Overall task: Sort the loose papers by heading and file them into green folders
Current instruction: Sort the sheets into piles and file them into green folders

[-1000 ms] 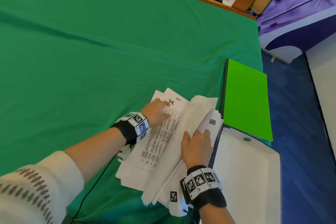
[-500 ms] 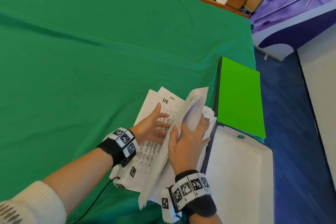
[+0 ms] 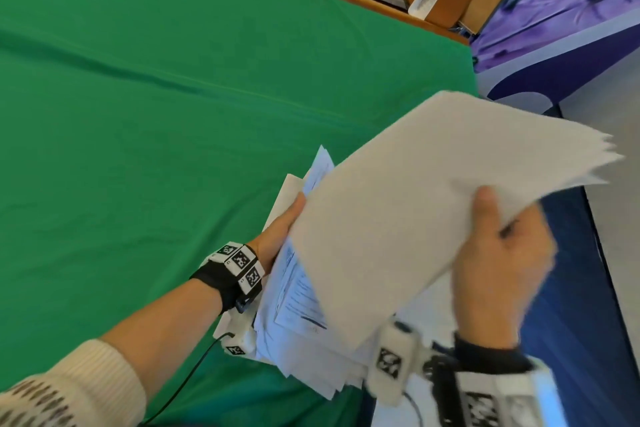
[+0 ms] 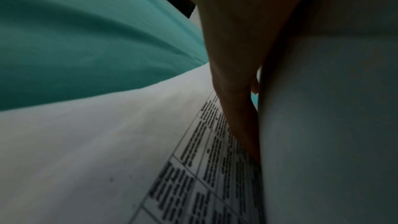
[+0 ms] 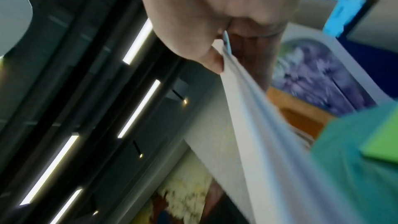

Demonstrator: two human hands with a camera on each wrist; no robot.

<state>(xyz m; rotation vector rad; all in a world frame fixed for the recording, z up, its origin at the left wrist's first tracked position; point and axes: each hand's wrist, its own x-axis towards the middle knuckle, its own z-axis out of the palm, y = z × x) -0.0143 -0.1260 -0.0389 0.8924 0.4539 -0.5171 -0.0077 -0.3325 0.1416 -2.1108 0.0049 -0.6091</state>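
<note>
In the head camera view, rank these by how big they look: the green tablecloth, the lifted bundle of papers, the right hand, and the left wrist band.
1. green tablecloth
2. lifted bundle of papers, enlarged by nearness to the camera
3. right hand, likewise close
4. left wrist band

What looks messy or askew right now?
The paper pile under the left hand is fanned out unevenly, and the sheaf in the right hand has ragged, unaligned edges.
</note>
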